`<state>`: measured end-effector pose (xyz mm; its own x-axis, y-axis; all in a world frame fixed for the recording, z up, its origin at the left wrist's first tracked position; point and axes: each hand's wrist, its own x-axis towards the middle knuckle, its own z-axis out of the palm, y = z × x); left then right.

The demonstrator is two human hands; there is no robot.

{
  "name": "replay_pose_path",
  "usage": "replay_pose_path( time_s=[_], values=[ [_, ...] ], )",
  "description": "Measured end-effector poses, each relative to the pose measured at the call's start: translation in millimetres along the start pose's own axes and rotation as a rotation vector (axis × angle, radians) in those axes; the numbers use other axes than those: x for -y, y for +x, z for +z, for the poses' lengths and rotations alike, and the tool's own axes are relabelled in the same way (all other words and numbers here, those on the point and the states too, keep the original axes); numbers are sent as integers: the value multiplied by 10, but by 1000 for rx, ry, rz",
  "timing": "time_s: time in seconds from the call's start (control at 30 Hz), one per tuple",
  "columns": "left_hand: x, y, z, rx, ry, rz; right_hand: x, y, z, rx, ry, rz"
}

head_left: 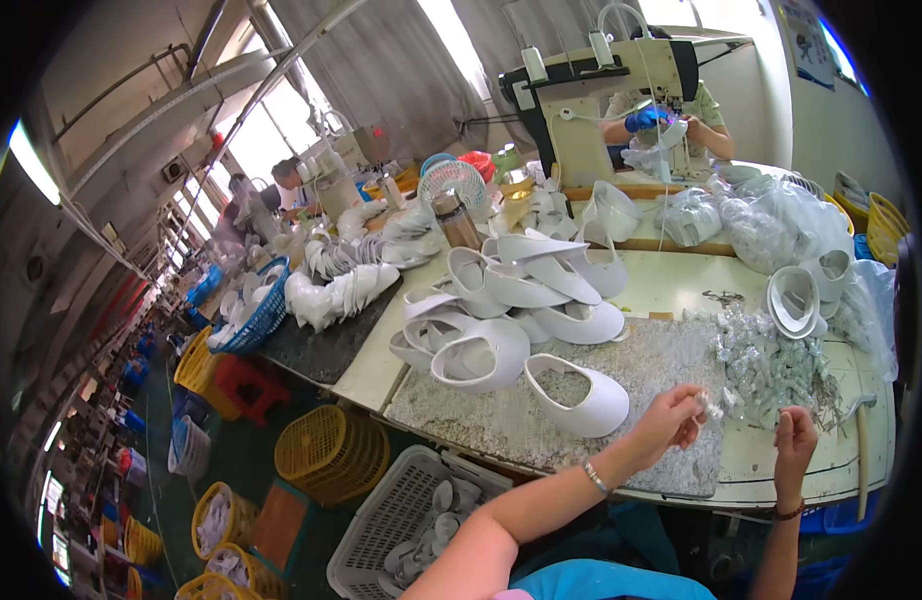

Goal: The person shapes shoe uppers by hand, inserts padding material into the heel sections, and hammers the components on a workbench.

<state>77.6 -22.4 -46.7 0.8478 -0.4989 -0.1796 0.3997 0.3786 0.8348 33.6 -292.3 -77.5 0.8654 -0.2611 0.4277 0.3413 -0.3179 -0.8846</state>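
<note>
Left hand (pixel 671 420), in the head view, hangs above the right part of the speckled board (pixel 681 474), its thumb and forefinger pinched together on a small whitish scrap (pixel 715 406), the other fingers curled loosely in. The scrap is too small to make out well, though it looks akin to the silvery heap (pixel 771 365) lying along the board's right edge. Right hand (pixel 796 435) is off to the right of the board, just on the near side of that heap, fingers bent toward the thumb; I cannot tell whether it has hold of anything.

On the board's far left part sits a pile of white shoe-shaped pieces (pixel 581 325), with a single white piece (pixel 603 405) at its near side. Farther right of the board, a hammer (pixel 863 455) lies with its handle toward the table's near edge. Beyond the board stands a sewing machine (pixel 581 140), a co-worker's blue-gloved hand (pixel 643 119) at it. Below and left of the board is a grey crate (pixel 379 512) holding pale pieces.
</note>
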Motion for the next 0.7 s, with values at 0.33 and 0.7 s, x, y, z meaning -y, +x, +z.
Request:
replay_pose_path(
  time_s=[0.33,0.7],
  values=[
    [170,-467,-109,12,18,21,665,-251,852,305,192,-19],
    [270,-587,-162,-52,179,264,860,-519,1019,357,147,-70]
  ],
)
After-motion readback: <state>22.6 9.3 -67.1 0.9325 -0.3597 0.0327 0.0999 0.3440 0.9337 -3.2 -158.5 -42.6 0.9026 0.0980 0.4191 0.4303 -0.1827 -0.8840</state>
